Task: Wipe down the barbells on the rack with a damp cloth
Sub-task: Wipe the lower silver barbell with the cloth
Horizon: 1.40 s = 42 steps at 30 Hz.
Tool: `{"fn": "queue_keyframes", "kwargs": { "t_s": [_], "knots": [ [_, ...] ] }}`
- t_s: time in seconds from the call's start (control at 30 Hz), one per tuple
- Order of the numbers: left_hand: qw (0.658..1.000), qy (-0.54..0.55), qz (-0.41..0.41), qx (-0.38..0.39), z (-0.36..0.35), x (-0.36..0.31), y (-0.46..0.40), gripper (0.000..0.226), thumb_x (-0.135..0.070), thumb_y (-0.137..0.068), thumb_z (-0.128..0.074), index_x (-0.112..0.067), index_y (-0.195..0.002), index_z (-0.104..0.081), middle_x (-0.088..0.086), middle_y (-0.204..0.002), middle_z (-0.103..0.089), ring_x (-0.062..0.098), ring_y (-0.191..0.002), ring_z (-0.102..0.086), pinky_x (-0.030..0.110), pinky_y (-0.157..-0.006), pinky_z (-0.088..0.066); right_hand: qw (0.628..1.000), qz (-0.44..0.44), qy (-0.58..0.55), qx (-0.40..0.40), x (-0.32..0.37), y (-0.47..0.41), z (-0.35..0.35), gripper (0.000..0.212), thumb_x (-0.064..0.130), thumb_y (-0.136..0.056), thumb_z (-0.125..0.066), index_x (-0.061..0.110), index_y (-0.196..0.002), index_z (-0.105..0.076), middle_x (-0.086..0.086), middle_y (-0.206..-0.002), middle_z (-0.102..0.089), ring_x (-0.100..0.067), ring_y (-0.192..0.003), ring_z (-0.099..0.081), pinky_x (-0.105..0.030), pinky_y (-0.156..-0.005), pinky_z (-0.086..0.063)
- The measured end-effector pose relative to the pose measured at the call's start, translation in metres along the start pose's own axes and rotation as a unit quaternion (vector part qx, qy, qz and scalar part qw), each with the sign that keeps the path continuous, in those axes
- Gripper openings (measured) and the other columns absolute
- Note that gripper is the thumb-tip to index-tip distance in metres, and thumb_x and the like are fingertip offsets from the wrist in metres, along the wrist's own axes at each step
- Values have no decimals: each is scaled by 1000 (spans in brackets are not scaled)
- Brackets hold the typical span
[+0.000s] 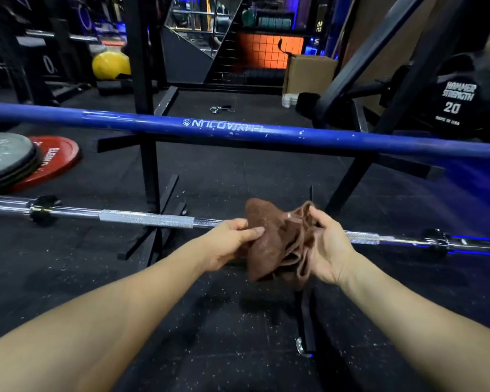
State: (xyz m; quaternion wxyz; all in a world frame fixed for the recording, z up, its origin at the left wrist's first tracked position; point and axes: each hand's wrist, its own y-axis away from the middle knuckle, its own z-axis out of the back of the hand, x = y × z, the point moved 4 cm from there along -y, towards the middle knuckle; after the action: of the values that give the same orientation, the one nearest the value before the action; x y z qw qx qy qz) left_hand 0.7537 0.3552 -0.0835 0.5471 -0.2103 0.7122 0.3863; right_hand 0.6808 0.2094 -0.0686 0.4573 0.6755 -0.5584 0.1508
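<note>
A brown cloth (275, 244) hangs bunched between both hands, in front of a chrome barbell (147, 219) that runs across the view on the low arms of a black rack (149, 168). My left hand (232, 241) pinches the cloth's left side with thumb on top. My right hand (327, 247) grips its right folds. The cloth hides the middle of the chrome bar. Above and behind lies a blue barbell (238, 128) with white lettering, resting across the rack.
Stacked grey and red weight plates (26, 162) lie on the floor at left. A black 20 plate (453, 100) hangs at right. A yellow ball (111, 65), a cardboard box (309, 73) and a spring collar (221, 109) sit further back on the black rubber floor.
</note>
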Motion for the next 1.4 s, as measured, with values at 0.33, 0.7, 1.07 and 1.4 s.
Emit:
{"fn": "queue_keyframes", "kwargs": {
  "t_s": [0.33,0.7,1.07,1.4],
  "knots": [
    [999,-37,-10,-38,22,-4,1,13,-9,-97,-49,-18,-105,-54,10,-98,-64,25,-90,-60,43,-90,-49,987,40,151,-36,-2,-2,12,49,-19,-87,-47,19,-115,-61,-4,-90,-73,-20,-75,-70,-32,-62,-60],
    [970,123,192,90,16,0,0,67,-55,-71,-65,-5,-115,-60,16,-113,-66,26,-99,-66,39,-81,-57,888,226,395,-62,17,-4,17,71,-34,-62,-17,16,-39,-62,-27,-98,-66,-10,-69,-61,-15,-44,-32],
    [943,-238,-135,-188,-9,-39,-66,44,-5,-72,-78,-25,-103,-53,3,-102,-63,18,-89,-58,26,-76,-46,845,210,485,-76,20,-10,35,27,-4,-79,-60,8,-101,-68,8,-92,-57,-6,-85,-58,-17,-82,-46],
    [865,-437,-208,-131,-1,-20,-73,33,-36,-81,-70,-29,-114,-65,-2,-109,-59,20,-106,-53,41,-95,-43,465,352,795,-166,7,-29,5,60,31,-73,-79,3,-120,-55,-18,-131,-43,-36,-122,-41,-45,-98,-44]
  ]
}}
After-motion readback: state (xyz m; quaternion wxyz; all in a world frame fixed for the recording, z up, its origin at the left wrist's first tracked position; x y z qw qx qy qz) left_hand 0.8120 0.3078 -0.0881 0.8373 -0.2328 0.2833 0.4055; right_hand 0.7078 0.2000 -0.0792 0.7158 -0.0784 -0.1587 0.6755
